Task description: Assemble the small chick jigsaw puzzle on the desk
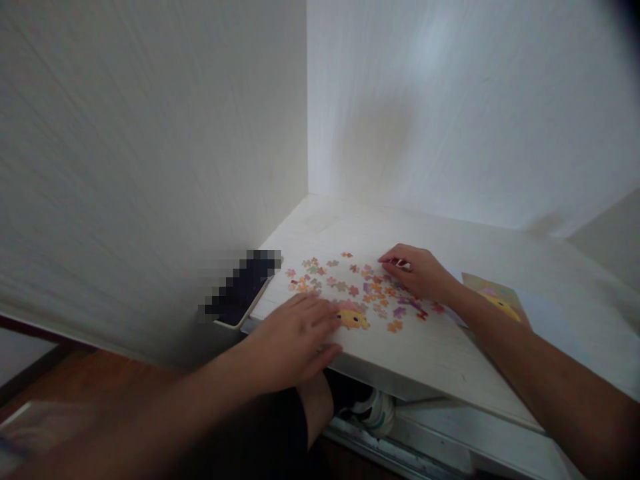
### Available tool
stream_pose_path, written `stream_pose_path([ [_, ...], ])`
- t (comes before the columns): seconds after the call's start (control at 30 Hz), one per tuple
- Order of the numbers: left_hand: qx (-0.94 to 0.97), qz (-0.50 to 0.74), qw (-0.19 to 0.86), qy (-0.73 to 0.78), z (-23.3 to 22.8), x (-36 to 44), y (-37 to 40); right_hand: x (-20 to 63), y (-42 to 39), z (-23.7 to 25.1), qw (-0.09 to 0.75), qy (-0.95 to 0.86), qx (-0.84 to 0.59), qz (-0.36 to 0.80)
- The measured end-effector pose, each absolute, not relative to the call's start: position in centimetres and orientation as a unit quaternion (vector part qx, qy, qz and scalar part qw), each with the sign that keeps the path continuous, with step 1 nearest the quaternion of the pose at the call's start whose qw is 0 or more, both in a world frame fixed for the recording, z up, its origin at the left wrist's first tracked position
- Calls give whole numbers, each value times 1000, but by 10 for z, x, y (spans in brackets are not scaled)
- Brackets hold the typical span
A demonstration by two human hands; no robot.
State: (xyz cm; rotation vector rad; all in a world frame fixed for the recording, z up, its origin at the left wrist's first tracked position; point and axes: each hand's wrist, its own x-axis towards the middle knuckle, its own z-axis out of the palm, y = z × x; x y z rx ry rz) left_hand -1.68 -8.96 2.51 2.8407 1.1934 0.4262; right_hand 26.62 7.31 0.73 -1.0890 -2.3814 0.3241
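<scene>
Loose jigsaw puzzle pieces (341, 287) in orange, pink, purple and grey-beige lie spread over the white tabletop (430, 360). My left hand (305, 333) lies palm down at the table's front edge, fingers stretched out. Its fingertips touch or partly cover a joined yellow puzzle section (354, 319) with a dark eye and a pink top. Beyond the right side of the pile, my right hand (420, 270) has its fingers curled into a pinch. Something whitish shows between thumb and fingers, too small to make out.
A phone (245, 290) rests at the table's left edge by the wall. A picture card (495, 297) with a yellow figure lies on white paper (547, 320) beneath my right forearm. Walls close off the left and back. A shoe (380, 413) shows below the table.
</scene>
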Motion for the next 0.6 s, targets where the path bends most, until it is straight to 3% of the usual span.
stream_pose_path([
  [0.2, 869, 103, -13, 484, 47, -34, -84, 261, 72, 6, 266, -881, -382, 85],
  [0.4, 867, 84, 17, 491, 46, -38, -85, 255, 69, 5, 285, -891, -346, 69],
  [0.6, 872, 100, 31, 478, 41, -36, -81, 235, 58, -1, 175, -928, -326, 49],
])
